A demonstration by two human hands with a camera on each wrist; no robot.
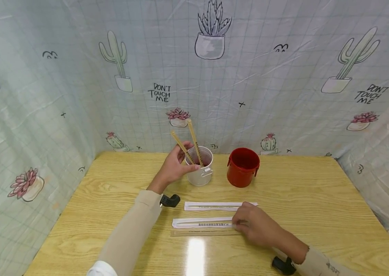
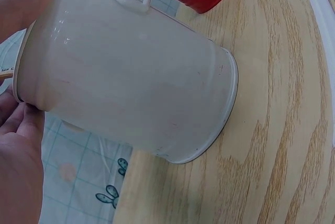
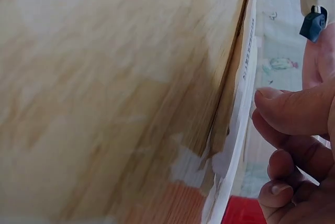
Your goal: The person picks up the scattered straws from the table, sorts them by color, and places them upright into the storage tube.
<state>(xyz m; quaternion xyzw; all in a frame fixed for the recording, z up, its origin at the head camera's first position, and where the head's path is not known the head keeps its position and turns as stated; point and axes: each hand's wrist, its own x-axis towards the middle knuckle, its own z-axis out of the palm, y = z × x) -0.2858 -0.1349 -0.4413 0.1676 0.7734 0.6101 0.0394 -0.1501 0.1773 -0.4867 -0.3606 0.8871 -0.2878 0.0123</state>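
Note:
My left hand (image 1: 175, 165) grips the rim of a small white bucket (image 1: 198, 178), thumb on the near side and fingers behind. Two slim tan paper-wrapped straws (image 1: 194, 138) stand leaning in it; their lower ends are hidden. On the table lie a white-wrapped straw (image 1: 201, 223) and, along its near edge, a tan-wrapped straw (image 1: 201, 233). My right hand (image 1: 260, 226) hovers over their right ends, fingers bent. In the right wrist view a small gap shows between thumb (image 3: 285, 106) and forefinger, with nothing visibly held. Another white-wrapped straw (image 1: 208, 206) lies farther back.
A red bucket (image 1: 242, 174) with side handles stands to the right of the white one. Behind the wooden table (image 1: 304, 191) hangs a curtain (image 1: 242, 126) printed with cacti, close to both buckets.

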